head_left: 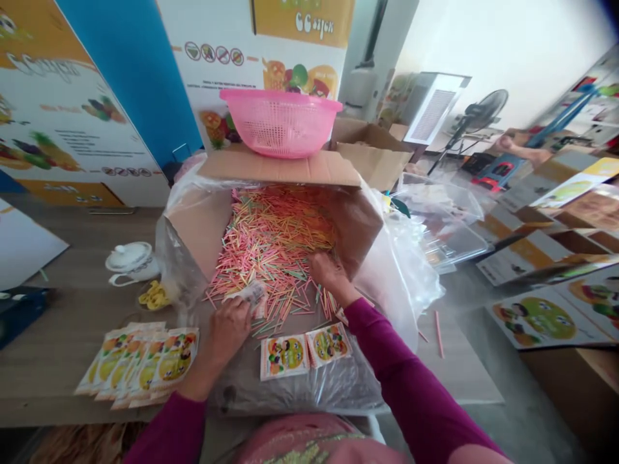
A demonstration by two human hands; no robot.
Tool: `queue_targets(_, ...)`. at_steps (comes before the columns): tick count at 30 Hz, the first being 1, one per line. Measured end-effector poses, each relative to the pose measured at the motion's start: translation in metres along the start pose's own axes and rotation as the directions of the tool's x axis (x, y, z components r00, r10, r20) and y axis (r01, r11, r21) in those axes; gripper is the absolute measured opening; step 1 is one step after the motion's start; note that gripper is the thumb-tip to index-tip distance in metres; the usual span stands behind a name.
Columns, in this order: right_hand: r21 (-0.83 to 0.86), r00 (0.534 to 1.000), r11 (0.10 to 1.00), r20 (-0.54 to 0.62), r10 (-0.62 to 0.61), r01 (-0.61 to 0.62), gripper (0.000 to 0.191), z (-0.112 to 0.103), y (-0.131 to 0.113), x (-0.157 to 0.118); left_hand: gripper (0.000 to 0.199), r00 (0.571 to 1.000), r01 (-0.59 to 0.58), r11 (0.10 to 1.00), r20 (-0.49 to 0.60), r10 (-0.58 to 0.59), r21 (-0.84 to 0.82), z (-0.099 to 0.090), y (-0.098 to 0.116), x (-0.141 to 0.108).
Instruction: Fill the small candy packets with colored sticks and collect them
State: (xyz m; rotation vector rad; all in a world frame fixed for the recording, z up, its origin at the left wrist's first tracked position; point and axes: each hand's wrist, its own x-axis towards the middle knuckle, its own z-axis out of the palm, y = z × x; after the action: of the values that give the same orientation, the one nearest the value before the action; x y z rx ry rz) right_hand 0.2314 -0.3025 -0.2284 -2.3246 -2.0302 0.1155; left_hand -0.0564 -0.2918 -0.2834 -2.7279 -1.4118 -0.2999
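1. Magenta sleeves (401,380) reach forward over a plastic-lined cardboard box (203,232) on the counter (82,258).
2. Left hand (229,332) pinches a crumpled packet (251,295) just above loose pastel sticks (275,238).
3. Right hand (331,277) rests open, palm down, on the pastel sticks.
4. Two printed sachets (304,356) lie just below them; more sachets (140,367) fan across the counter.

Long magenta sleeves (416,380) over a pink garment (309,441) with gold embroidery

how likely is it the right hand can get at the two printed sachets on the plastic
Probably yes: the right hand rests on the coloured sticks just above the two printed sachets, and nothing seems to lie on them or block the way, apart from a few loose sticks nearby.
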Motion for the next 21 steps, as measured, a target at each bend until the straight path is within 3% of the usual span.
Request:
queue_targets(5,-0.021,1.000,1.000,0.018,0.016,-0.015,0.035,-0.005,-0.004,-0.011,0.031,0.992,0.020,0.999,-0.120,-0.025,-0.039,0.007,-0.001,-0.006)
queue_targets(9,-0.040,1.000,0.999,-0.003,0.028,-0.028,0.033,-0.003,-0.010,-0.011,0.032,0.981,-0.042,0.992,-0.194,0.018,-0.121,0.012,-0.004,-0.011)
queue_targets(17,-0.171,0.995,0.980,0.005,0.104,-0.102,0.039,0.006,-0.067,0.055,0.024,0.987,-0.116,0.977,-0.128,0.094,-0.177,0.013,-0.006,-0.018)
queue_targets(21,-0.241,0.997,0.967,-0.015,0.077,-0.078,0.039,0.005,-0.083,0.075,0.025,0.990,-0.124,0.975,-0.094,0.108,-0.186,0.012,-0.007,-0.019)
